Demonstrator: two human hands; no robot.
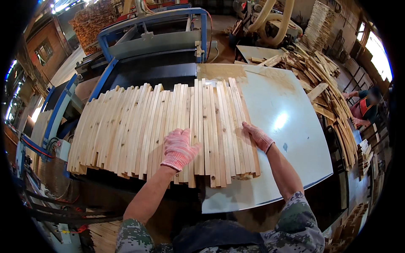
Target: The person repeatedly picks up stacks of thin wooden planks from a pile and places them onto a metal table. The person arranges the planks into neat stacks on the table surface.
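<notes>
1. Left hand [181, 148], in a pink-and-white knitted glove: laid palm down across the top of the strips near the middle of the row, thumb spread to the right, not clenched.
2. Right hand [258, 137], in a matching glove: fingers extended at the row's right-hand edge, not clenched; impossible to tell how firmly pressed.
3. Under and between both hands: a broad row of pale, knotty, narrow wooden strips [126, 130], side by side, pointing away from the body, with uneven near and far ends.
4. Beneath the row's right part and extending beyond to the right: a glossy bluish-white tabletop [291, 109], with brown staining toward the far edge.
5. Behind the row's left part: a smooth black flat bed [152, 69], below a blue metal machine frame [203, 33].
6. Nearer the body: grey-green camouflage sleeves [137, 238], above bare forearms.
7. Right of the tabletop: a jumbled heap of long wooden offcuts [325, 84]; beyond, at far right, another person [368, 107] in a dark top with red at the front.
8. At the back: thick beige flexible hoses [287, 21].
</notes>
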